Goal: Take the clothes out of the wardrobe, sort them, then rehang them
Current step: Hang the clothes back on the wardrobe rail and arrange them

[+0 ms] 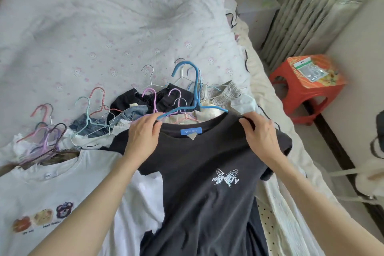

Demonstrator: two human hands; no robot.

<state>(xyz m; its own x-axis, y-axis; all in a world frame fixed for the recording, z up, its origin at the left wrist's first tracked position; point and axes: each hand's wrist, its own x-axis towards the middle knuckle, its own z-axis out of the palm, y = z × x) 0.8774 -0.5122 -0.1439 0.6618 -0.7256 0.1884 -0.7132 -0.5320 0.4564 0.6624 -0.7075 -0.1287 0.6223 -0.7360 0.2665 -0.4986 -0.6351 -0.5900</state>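
- While the dark T-shirt lies near the bed's right edge, the left hand grips the blue hanger.
- The right hand pinches the collar.
- Likely rehanging; next, seat the hanger inside both shoulders.

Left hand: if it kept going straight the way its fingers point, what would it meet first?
Probably the blue hanger: the left hand already pinches its arm at the dark T-shirt's collar. Past it lie purple hangers on dark shorts, though depth is unclear.
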